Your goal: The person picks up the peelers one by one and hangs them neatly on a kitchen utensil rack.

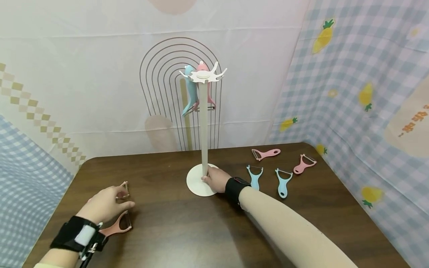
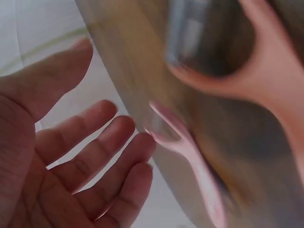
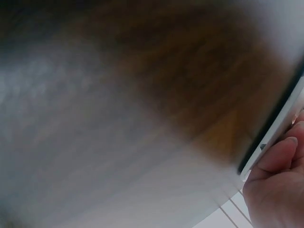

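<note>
A white stand point(image 1: 203, 130) with a round base and a ring of hooks on top stands on the table. My right hand point(image 1: 217, 179) grips its post low down, just above the base. A blue peeler point(image 1: 191, 87) and a pink peeler point(image 1: 210, 95) hang from the hooks at the far side. At the left, my left hand point(image 1: 104, 204) is over the table, thumb spread from loosely bent fingers, nothing between them. Beside it lies a pink peeler point(image 1: 116, 227); another pink peeler point(image 2: 194, 159) lies by the fingertips in the left wrist view, mostly covered by the hand from above.
On the right half of the table lie a blue peeler point(image 1: 282, 185), another blue peeler point(image 1: 254, 178) partly behind the right wrist, and two pink ones, a peeler point(image 1: 269, 153) at the back and a peeler point(image 1: 300, 167) near the right edge. Patterned cloth point(image 1: 254, 93) hangs behind.
</note>
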`<state>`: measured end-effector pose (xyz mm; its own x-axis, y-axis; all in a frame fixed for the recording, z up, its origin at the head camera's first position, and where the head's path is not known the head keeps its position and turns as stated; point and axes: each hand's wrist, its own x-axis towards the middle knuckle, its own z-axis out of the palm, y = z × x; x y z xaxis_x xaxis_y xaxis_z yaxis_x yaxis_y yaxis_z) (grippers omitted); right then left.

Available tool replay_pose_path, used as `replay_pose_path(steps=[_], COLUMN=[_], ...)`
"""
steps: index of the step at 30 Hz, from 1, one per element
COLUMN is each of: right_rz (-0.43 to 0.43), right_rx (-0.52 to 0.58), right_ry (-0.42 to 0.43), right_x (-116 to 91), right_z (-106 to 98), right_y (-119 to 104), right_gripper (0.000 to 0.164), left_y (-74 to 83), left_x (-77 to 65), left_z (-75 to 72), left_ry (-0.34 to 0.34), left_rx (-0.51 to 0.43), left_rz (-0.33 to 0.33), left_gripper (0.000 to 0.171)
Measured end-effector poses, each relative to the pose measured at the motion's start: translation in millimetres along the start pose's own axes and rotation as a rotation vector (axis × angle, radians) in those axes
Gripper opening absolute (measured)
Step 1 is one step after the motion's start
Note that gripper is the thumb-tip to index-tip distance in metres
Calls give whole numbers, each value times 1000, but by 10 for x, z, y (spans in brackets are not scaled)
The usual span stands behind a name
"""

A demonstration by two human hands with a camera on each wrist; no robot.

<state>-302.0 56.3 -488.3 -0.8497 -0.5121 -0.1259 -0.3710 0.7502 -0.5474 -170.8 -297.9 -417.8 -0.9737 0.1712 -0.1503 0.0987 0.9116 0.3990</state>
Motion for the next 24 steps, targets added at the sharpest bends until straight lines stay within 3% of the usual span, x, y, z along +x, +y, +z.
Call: replay_pose_path(steps=[6,12,15,24], right_rz=[2,11,19,19], right_rx=[1,-3,-4,13], right_ry=[-3,-7,-10,-12], right_x=[-29,-30,-26,-29], right_z=[-32,-28,-27,-29], right_y=[-19,-41,-42,-32], right_gripper=[36,38,39,39], left_y=[-315,-498,-555,-670], left_x=[-185,-313,-367,-402], left_z=[-16,65,109,172], left_ry=[-109,-196,-208,-210], left_rx=[-13,-54,-116,-142], left_rz=[-58,-118,-140,-111], left_gripper=[53,49,44,35])
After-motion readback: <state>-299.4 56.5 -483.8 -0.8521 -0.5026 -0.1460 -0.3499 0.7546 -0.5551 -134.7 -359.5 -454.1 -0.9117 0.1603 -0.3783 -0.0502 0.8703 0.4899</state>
